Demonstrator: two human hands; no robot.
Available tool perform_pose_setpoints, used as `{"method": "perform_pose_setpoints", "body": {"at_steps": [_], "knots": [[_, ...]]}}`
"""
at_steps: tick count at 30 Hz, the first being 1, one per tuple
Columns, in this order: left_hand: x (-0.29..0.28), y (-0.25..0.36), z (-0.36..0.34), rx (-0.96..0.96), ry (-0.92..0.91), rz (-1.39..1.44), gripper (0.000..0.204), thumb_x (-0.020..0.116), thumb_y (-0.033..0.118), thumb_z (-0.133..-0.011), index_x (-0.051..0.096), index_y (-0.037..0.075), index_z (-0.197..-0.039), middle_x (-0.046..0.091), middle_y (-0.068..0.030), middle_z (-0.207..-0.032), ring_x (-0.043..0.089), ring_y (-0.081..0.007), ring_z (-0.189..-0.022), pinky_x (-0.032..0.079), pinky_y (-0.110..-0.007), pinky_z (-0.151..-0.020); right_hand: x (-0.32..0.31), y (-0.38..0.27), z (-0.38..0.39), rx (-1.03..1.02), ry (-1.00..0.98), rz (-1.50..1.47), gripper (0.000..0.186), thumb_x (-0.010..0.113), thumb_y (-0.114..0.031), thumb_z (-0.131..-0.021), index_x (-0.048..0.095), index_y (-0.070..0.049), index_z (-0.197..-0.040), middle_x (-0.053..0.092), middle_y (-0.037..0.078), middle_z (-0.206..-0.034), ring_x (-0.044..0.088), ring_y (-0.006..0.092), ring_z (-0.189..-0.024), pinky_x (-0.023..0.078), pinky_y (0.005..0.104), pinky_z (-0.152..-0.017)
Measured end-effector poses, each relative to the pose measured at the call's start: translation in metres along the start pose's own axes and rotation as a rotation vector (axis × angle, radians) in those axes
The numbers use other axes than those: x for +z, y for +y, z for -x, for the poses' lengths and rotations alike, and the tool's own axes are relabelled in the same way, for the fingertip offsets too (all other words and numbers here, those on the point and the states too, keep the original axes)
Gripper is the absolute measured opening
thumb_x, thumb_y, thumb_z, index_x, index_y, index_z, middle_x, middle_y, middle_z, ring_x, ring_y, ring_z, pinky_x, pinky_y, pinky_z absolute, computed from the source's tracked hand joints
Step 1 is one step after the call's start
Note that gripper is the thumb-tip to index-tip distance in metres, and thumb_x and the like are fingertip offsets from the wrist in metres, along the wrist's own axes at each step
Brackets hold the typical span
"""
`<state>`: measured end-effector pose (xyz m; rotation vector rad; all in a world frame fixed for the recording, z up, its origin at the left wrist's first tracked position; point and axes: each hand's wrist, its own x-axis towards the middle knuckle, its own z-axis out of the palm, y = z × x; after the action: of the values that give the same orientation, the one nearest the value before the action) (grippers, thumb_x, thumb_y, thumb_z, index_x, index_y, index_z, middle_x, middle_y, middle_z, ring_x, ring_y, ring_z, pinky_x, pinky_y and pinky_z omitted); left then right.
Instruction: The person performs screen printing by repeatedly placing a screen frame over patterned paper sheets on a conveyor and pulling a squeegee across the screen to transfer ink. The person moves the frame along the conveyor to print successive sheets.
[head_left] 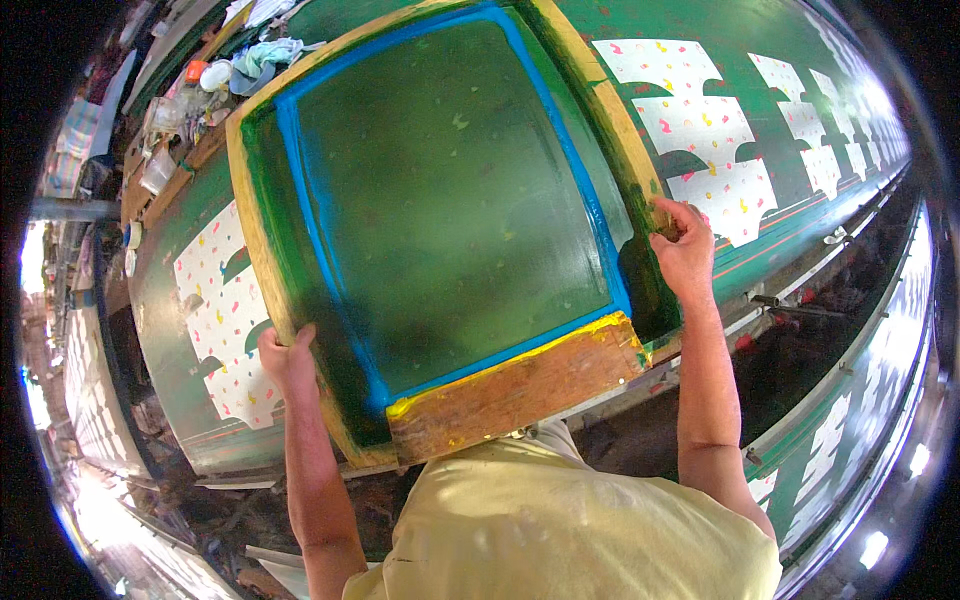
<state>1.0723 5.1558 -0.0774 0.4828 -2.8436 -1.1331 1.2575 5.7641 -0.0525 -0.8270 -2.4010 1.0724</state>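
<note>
While our left grip (288, 360) clamps the wooden frame (242, 190), our right grip (688, 250) touches its opposite rail (618, 120), thumb and forefinger parted; whether clamped, we can't tell!

a long green table (155, 310) stretches beneath the wooden screen frame (623, 130). white cut pieces (700, 125) with small coloured prints lie flat on it, left and right of the frame; thin red lines (765, 250) run right of it.
</note>
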Motion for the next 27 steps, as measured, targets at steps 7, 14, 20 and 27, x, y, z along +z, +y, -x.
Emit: {"method": "perform_pose_setpoints", "body": {"at_steps": [7, 14, 20, 27], "knots": [[0.003, 0.006, 0.003, -0.008, -0.006, -0.004, 0.035, 0.096, 0.011, -0.082, 0.072, 0.0, -0.104, 0.066, -0.0109, -0.113, 0.065, -0.0256, -0.1, 0.052, -0.042, -0.094, -0.004, 0.003, -0.004, 0.02, -0.041, 0.047, 0.057, 0.082, 0.007, -0.078, 0.081, -0.009, -0.133, 0.075, 0.014, -0.117, 0.076, 0.0313, -0.108, 0.06, 0.0402, -0.096], [0.005, 0.01, 0.006, -0.012, 0.022, -0.069, 0.035, 0.097, 0.014, -0.081, 0.072, 0.0, -0.103, 0.067, -0.0106, -0.108, 0.065, -0.0247, -0.097, 0.053, -0.041, -0.092, -0.004, 0.009, -0.003, -0.017, -0.025, 0.103, 0.055, 0.083, 0.004, -0.082, 0.08, -0.01, -0.135, 0.077, 0.018, -0.126, 0.074, 0.0393, -0.124, 0.059, 0.0466, -0.108], [0.011, -0.001, 0.0, 0.003, 0.011, -0.099, 0.036, 0.097, 0.015, -0.081, 0.072, 0.001, -0.103, 0.07, -0.0106, -0.105, 0.066, -0.0234, -0.094, 0.054, -0.042, -0.089, -0.008, 0.006, 0.002, 0.013, -0.071, 0.114, 0.061, 0.086, -0.001, -0.087, 0.074, -0.013, -0.146, 0.073, 0.022, -0.144, 0.068, 0.0451, -0.137, 0.054, 0.0508, -0.118], [0.001, -0.016, 0.001, 0.109, -0.089, -0.061, 0.041, 0.094, 0.008, -0.084, 0.076, -0.001, -0.121, 0.078, -0.0102, -0.11, 0.075, -0.023, -0.101, 0.058, -0.039, -0.095, -0.02, -0.028, 0.029, -0.313, 0.073, 0.327, 0.055, 0.081, -0.002, -0.097, 0.07, -0.006, -0.151, 0.073, 0.021, -0.147, 0.07, 0.0427, -0.133, 0.054, 0.0496, -0.116]]}}
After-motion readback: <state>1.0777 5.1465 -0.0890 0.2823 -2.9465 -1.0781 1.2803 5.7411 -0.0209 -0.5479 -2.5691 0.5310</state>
